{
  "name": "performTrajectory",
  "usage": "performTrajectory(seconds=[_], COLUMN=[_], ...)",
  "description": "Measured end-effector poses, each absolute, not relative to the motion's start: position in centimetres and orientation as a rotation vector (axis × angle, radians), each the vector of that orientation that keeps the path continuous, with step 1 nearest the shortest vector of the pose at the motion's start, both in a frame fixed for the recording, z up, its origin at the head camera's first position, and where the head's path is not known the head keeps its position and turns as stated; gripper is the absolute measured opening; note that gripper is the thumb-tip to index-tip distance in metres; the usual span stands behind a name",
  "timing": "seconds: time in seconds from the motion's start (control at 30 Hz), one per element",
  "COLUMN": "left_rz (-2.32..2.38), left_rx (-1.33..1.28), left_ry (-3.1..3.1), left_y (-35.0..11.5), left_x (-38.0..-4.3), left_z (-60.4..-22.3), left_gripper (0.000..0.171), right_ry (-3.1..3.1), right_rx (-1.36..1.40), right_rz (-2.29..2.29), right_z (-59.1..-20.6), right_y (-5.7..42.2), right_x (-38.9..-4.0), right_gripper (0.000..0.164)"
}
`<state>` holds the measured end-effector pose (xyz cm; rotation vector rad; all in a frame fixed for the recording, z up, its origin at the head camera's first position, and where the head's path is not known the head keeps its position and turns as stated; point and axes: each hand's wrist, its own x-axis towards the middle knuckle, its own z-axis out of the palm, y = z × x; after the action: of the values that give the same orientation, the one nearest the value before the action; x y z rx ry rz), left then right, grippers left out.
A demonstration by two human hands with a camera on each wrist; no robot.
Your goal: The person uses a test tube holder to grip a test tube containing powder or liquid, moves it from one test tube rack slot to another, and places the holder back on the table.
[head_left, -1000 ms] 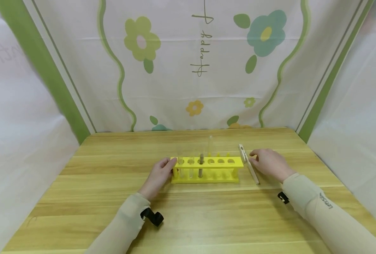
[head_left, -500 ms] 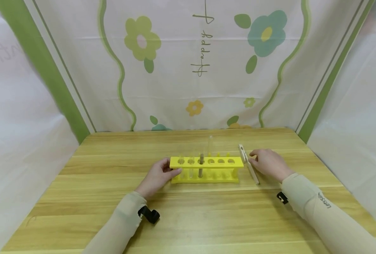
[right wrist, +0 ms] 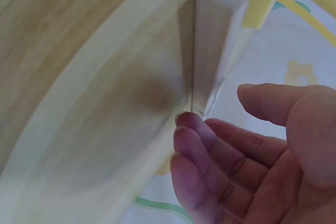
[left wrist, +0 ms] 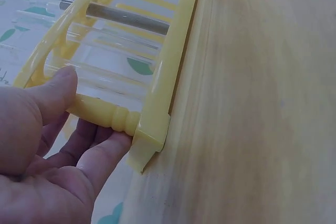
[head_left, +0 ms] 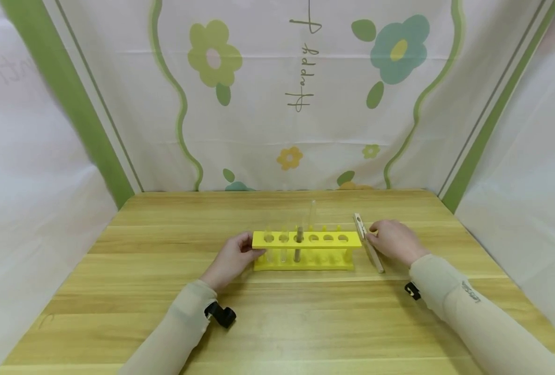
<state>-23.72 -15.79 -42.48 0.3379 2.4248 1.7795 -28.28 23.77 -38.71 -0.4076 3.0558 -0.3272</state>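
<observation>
A yellow test tube rack [head_left: 307, 246] stands upright on the table in the head view. My left hand [head_left: 230, 260] grips its left end; the left wrist view shows thumb and fingers around the yellow end post [left wrist: 100, 111]. Clear test tubes [head_left: 283, 254] occupy the left holes, and beside them is a tube with dark grey contents [head_left: 297, 254]. Just right of the rack lies a wooden test tube clamp [head_left: 374, 256]. My right hand [head_left: 396, 242] is beside this clamp, fingers loosely bent and thumb apart from them, its fingertips [right wrist: 191, 124] close to the wood.
Another clear tube [head_left: 312, 212] stands upright at the rack's rear, among its short yellow pegs [head_left: 338, 228]. The wooden table [head_left: 305, 323] reaches to a white flower-printed cloth [head_left: 249, 120] at the back. White cloth walls [head_left: 38, 156] flank both sides.
My left thumb has come down from the rack's top bar to below its front edge at the left end. The right hand stays by the clamp. The head view has shifted slightly.
</observation>
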Motion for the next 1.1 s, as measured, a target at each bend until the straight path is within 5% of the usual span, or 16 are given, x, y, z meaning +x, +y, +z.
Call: performTrajectory(seconds=[0.2, 0.7, 1.1], left_rz=[1.749, 1.721, 1.739], left_rx=[0.321, 0.301, 0.303], left_ry=[2.449, 2.463, 2.442], left_y=[-15.9, -15.8, -15.8], left_x=[-23.6, -23.5, -23.4], left_z=[-42.3, -42.0, -41.7], left_gripper=[0.015, 0.014, 0.015], right_ry=[3.004, 3.039, 3.049], right_rx=[-0.319, -0.232, -0.322], right_rz=[-0.305, -0.263, -0.435], right_z=[-39.0, -39.6, -33.8], right_y=[23.3, 22.9, 23.9], right_x=[-29.2, -30.2, -28.9], right_gripper=[0.044, 0.021, 0.033])
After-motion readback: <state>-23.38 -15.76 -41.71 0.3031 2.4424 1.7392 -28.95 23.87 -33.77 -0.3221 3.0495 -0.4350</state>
